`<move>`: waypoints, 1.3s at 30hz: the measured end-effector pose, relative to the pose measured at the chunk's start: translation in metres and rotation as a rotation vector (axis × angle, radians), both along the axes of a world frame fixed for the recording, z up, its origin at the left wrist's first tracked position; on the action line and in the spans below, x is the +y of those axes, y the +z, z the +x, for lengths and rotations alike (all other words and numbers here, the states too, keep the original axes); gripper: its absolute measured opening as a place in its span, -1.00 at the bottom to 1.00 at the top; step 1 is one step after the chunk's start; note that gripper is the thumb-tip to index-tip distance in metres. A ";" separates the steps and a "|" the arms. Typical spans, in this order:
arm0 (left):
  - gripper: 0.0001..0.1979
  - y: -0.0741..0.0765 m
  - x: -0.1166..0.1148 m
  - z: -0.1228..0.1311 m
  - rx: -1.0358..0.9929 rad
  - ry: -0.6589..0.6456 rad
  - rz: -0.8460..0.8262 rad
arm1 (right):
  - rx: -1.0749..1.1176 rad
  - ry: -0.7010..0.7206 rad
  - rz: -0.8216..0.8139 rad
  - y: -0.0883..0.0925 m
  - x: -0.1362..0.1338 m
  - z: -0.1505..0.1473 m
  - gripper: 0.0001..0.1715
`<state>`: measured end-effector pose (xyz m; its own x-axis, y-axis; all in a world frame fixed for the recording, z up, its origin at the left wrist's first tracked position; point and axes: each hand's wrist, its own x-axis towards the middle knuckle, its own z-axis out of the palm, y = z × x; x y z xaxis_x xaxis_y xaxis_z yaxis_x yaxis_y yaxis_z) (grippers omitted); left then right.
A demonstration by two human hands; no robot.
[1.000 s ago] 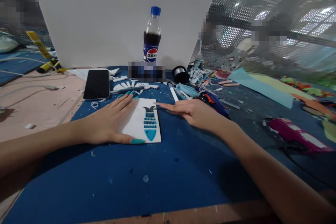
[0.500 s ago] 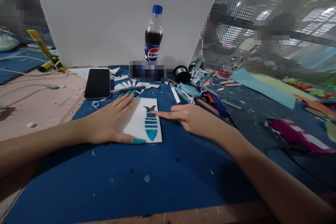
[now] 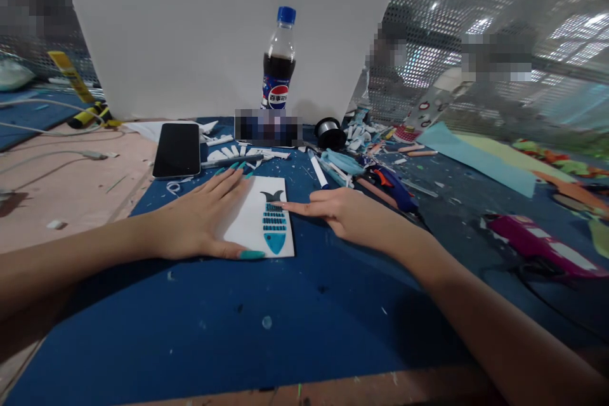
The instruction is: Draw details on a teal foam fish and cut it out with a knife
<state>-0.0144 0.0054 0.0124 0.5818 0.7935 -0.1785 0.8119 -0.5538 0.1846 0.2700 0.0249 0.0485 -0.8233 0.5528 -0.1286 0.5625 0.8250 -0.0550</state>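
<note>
The left grip (image 3: 193, 217) lies flat, fingers spread, on a white card (image 3: 242, 222) on the tabletop (image 3: 223, 323); the right grip (image 3: 349, 209), clamped on nothing I see, points an index finger onto the card's blue fish (image 3: 275, 243), seemingly complete head to tail, nothing evidently left to add.

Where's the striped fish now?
In the head view, near centre: the striped fish is on the white card, along its right edge, right of the left hand; the right hand has a fingertip near the tail.
</note>
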 end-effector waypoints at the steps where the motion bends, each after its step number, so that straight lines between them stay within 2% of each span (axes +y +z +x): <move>1: 0.21 -0.001 0.000 0.000 0.002 -0.003 0.000 | -0.006 -0.011 -0.005 0.001 -0.001 -0.001 -0.15; 6: 0.20 -0.003 0.001 -0.001 0.001 -0.015 0.006 | -0.066 -0.073 -0.022 0.007 -0.002 -0.004 -0.09; 14: 0.14 -0.008 0.005 -0.006 -0.068 -0.106 0.073 | -0.120 -0.068 0.010 0.010 0.000 -0.008 -0.07; 24: 0.26 0.003 0.000 0.004 0.009 -0.025 -0.007 | -0.179 -0.061 0.082 0.013 -0.003 -0.013 -0.02; 30: 0.21 -0.002 0.001 0.002 -0.027 -0.037 0.016 | -0.173 -0.050 0.093 0.010 -0.005 -0.014 0.00; 39: 0.21 0.000 0.001 0.004 -0.023 -0.085 0.032 | -0.146 -0.024 0.124 0.008 -0.007 -0.016 -0.04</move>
<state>-0.0102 0.0067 0.0125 0.6510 0.7462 -0.1394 0.7575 -0.6264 0.1841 0.2544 0.0180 0.0561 -0.7876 0.5907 -0.1754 0.5762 0.8069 0.1302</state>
